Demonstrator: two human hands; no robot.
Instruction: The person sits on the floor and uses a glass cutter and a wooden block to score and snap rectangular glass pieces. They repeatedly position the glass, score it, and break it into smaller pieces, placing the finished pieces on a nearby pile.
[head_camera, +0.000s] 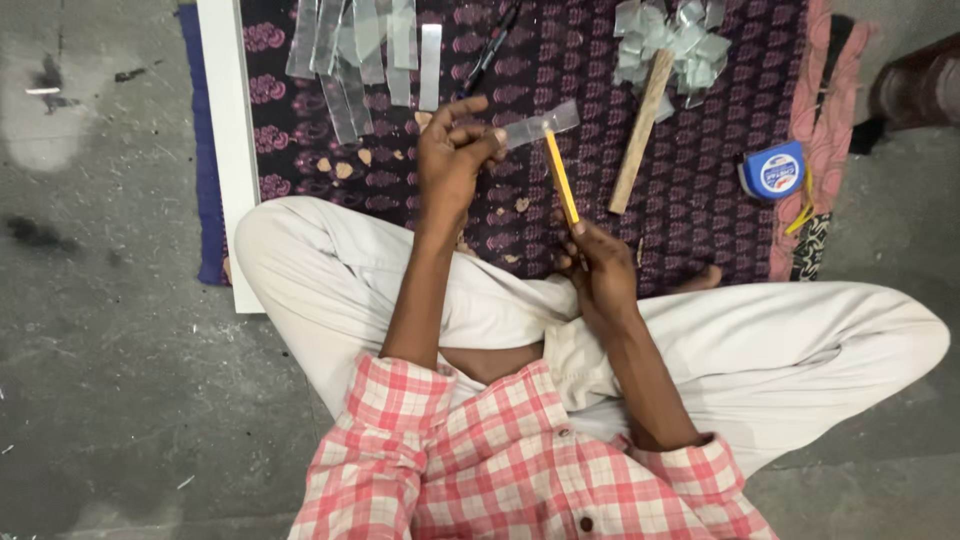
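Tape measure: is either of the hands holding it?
No. The blue tape measure lies on the patterned cloth at the right, apart from the left hand holding a clear strip and the right hand holding a yellow stick.

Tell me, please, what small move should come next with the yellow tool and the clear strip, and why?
Probably draw the yellow tool across the clear strip: its tip already meets the strip, which the left hand pinches at one end, while the right hand grips the tool's lower end.

Floor workshop: concrete floor (110, 330), cut glass strips (360, 50), tape measure (773, 170).
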